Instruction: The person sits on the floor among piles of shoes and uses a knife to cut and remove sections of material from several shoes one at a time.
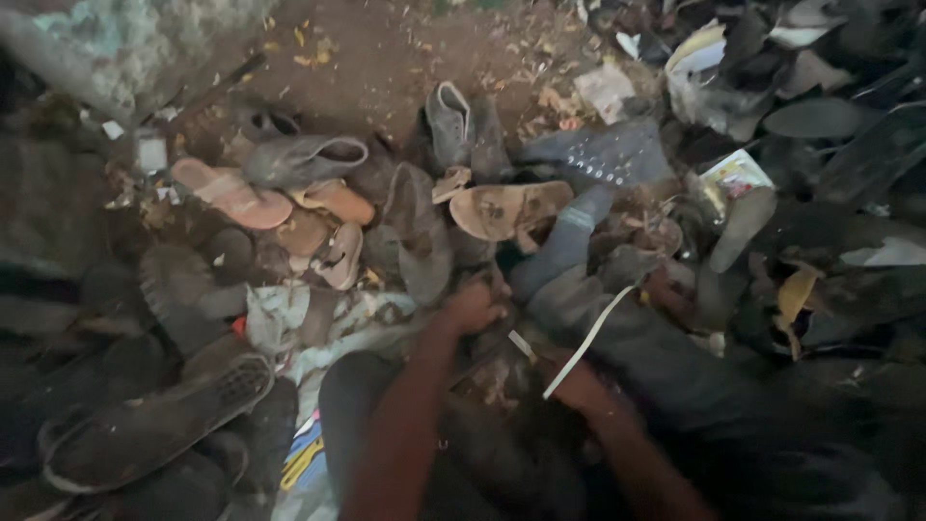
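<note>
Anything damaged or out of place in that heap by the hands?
The whole heap is jumbled: worn sandals and a grey shoe lie unpaired, some sole up, on littered dirt. A loose white strap sticks out between the left hand and right hand.

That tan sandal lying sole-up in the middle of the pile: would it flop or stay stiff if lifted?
The tan sandal looks thin and flat, so probably light and somewhat bendy. It rests loosely on other shoes, so a push would likely slide it rather than roll it.

A dark grey boot [617, 318] with a white strip lies amid piled shoes.
</note>
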